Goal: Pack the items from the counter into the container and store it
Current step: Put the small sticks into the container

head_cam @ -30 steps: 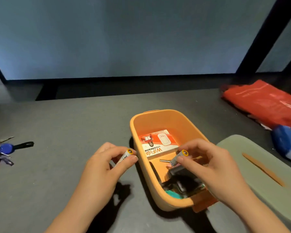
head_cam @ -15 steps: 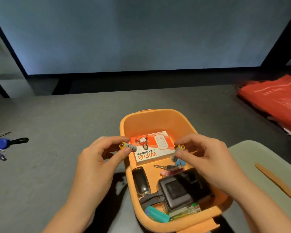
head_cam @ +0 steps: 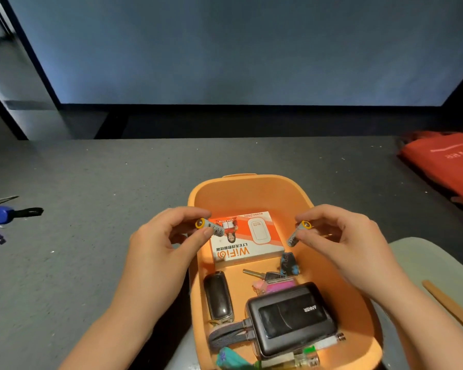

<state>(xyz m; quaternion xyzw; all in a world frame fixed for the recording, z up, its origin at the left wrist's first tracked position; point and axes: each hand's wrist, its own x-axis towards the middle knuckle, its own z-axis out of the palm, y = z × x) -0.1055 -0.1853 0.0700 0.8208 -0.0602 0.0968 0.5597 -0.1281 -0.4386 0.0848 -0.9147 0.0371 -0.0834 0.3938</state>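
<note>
Left hand (head_cam: 158, 252) pinches a yellow-capped battery (head_cam: 209, 227) between thumb and fingers, over the orange container's (head_cam: 254, 193) left rim; right hand (head_cam: 350, 244) pinches a second battery (head_cam: 298, 233) the same way, above the container's right side; both batteries tilted, well apart; container sits on grey counter (head_cam: 91, 182); inside it: WiFi box (head_cam: 251, 241) at far end, black key fob (head_cam: 218, 297) at left, black Anker power bank (head_cam: 292, 319) near side, keys (head_cam: 262, 275) between box and power bank; key bunch (head_cam: 3, 216) on counter far left; green lid (head_cam: 422, 260) just right of container; red bag (head_cam: 447, 161) far right.
</note>
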